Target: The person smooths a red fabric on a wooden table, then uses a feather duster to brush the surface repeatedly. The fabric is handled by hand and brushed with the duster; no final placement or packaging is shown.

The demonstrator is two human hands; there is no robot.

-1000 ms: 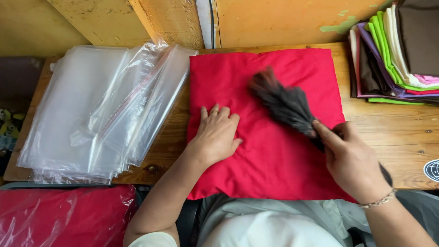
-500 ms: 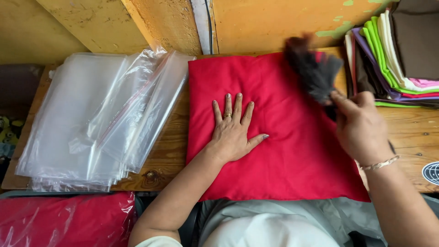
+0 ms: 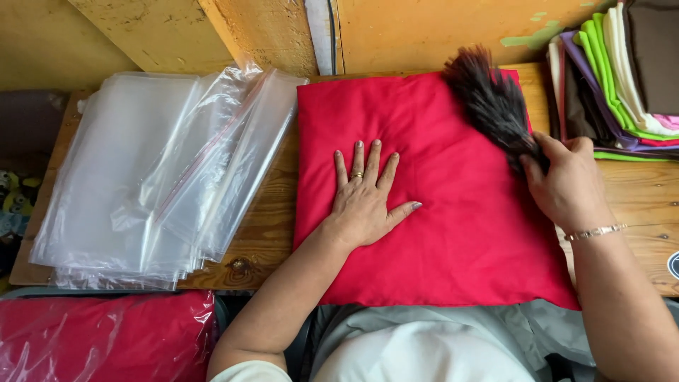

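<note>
My left hand [image 3: 366, 201] lies flat, fingers spread, on the red cushion cover [image 3: 431, 191], which sits on the wooden bench [image 3: 272, 212] directly in front of me. My right hand [image 3: 566, 182] is closed around the handle of a dark feather duster [image 3: 491, 102], its plume over the cover's far right corner. Clear plastic bags [image 3: 155, 170] are stacked to the left; folded coloured fabrics [image 3: 622, 78] lie at the far right.

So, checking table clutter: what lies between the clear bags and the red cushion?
In the head view, only a bare strip of wooden table separates the clear bags from the red cushion.
</note>
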